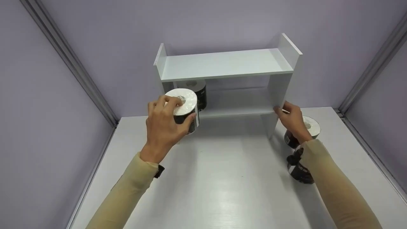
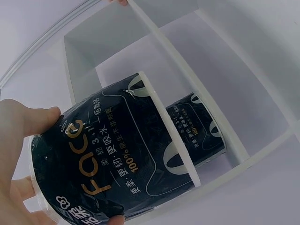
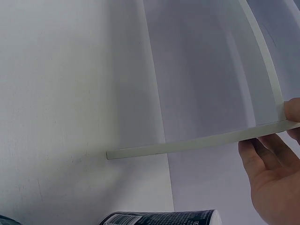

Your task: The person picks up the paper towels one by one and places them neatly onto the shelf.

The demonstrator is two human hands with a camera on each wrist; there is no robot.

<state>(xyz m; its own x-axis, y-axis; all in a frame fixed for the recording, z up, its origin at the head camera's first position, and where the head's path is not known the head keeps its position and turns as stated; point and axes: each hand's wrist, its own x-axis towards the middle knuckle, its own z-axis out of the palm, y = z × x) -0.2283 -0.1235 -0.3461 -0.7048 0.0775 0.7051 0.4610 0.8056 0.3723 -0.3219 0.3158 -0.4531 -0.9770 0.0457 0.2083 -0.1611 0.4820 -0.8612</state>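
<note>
My left hand grips a paper roll in a dark printed wrapper, fingers over its white top end and thumb on its side. It is held up in front of the left part of a white two-tier shelf. In the left wrist view the roll is tilted, its gold lettering facing the camera. Behind it, a second dark roll stands on the middle board at the left. My right hand pinches the front edge of the shelf's right side panel, thumb inside, at the middle board's height.
Right of the shelf, a wrapped roll stands on the white table, partly behind my right wrist. Nearer me is another dark roll, partly covered by the sleeve. Pale walls enclose the table at the back and sides.
</note>
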